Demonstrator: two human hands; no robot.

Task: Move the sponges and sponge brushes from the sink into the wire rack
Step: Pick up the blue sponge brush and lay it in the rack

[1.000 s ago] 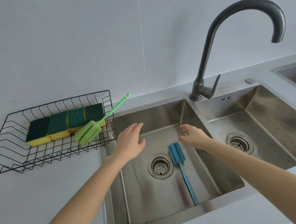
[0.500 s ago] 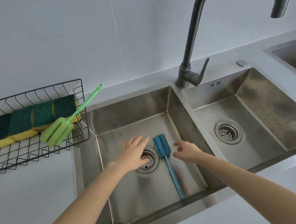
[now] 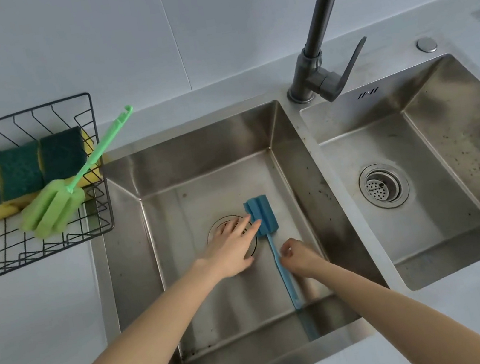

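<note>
Spongy ribbed blue brush (image 3: 261, 216) lies in steel sink (image 3: 197, 157).

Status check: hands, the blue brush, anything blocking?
Left hand open, fingertips at blue sponge brush head. Right hand curled beside its handle, grasp unclear. Brush flat in left sink basin. Nothing blocking.

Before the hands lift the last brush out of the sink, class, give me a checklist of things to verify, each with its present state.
1. Blue brush lies flat on the left basin floor: ok.
2. Right hand closed on its handle: not ok, fingers beside it.
3. Left hand at the foam head: ok, fingertips touching.
4. Wire rack has free space in front: ok.
5. Green brush settled in the rack: ok, handle overhangs the rim.
</note>
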